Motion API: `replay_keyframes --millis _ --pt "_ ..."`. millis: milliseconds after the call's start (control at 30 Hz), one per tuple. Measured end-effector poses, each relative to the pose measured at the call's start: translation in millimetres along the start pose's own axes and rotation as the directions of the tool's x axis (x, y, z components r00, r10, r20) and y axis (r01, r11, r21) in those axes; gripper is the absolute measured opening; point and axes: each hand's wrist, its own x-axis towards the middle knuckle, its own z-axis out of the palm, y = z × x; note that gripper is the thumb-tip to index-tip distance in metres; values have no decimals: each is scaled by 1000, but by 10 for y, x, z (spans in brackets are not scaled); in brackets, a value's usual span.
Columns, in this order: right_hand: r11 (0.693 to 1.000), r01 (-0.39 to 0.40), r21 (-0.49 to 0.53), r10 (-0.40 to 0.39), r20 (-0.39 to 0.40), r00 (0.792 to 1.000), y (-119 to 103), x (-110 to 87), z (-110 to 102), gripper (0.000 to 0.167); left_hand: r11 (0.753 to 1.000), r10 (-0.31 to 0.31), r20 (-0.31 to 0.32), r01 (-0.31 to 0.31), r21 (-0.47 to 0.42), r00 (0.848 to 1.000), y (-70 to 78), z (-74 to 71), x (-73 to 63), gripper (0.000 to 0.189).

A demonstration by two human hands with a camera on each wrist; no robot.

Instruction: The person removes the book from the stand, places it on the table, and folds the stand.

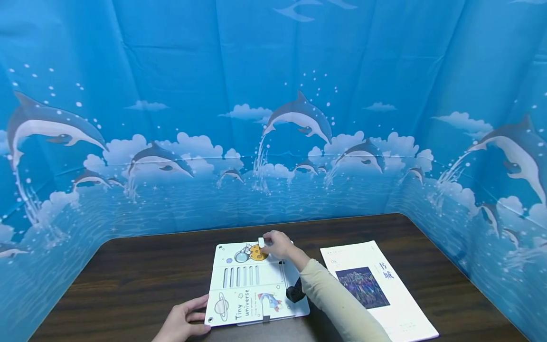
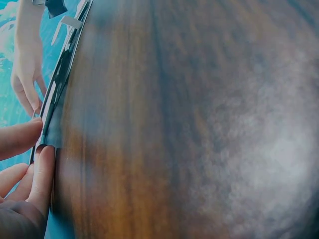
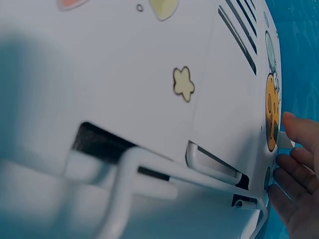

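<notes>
A white book stand point(image 1: 239, 282) printed with planets, an astronaut and the words "Tiny universe" lies on the dark wood table. It has slots on its left part and white wire arms point(image 3: 154, 164) along its right side. My left hand point(image 1: 181, 320) grips the near left corner, thumb and fingers on either side of the edge; the left wrist view shows the panel edge-on. At the far edge my right hand point(image 1: 278, 244) pinches a small white tab point(image 1: 261, 242). In the right wrist view, the thumb meets the tab while the other fingers reach behind the panel.
A white magazine point(image 1: 367, 280) with a dark picture on its cover lies to the right, partly under the right forearm. A blue dolphin-print curtain point(image 1: 273, 118) surrounds the dark wood table point(image 1: 141, 275) at the back and sides.
</notes>
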Motion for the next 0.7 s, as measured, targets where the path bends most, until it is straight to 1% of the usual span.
replay_keyframes --millis 100,233,433,600,700 --pt "1000 2 -14 -2 -14 1000 10 18 13 41 1000 2 4 -2 -2 1000 -10 -6 5 71" --pt "999 -15 -30 14 -23 1000 24 37 21 37 1000 -3 7 3 -10 1000 -12 -7 25 71" --pt "999 -33 -10 33 -29 999 34 44 6 35 1000 -5 1 5 0 1000 4 2 49 71" --pt "1000 -18 9 18 -21 1000 40 52 4 33 1000 -11 8 11 -14 1000 -6 1 44 72" --pt "1000 -8 19 8 -20 1000 45 58 4 32 999 -25 5 25 -25 1000 -9 5 49 73"
